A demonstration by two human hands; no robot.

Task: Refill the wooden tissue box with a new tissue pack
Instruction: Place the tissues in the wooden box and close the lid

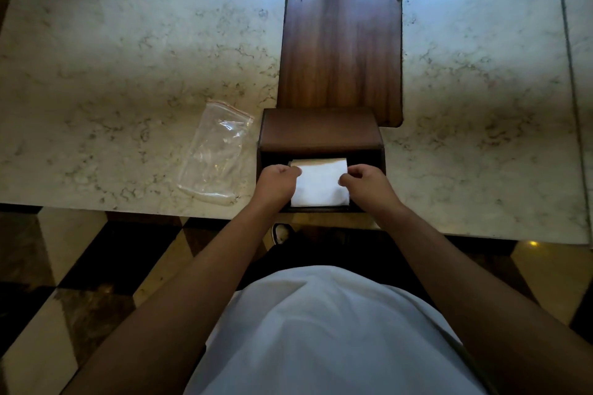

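Note:
A dark wooden tissue box [319,131] stands open near the front edge of the marble counter. Inside it lies a white stack of tissues [319,184], flat and filling most of the opening. My left hand [277,184] pinches the stack's left edge and my right hand [365,184] pinches its right edge, both partly inside the box. The lower sides of the stack are hidden by my hands.
An empty clear plastic zip bag [215,154] lies on the counter just left of the box. A flat wooden board [341,51], perhaps the box's lid, lies behind the box. The marble counter [128,58] edge runs just below my hands; checkered floor lies beneath.

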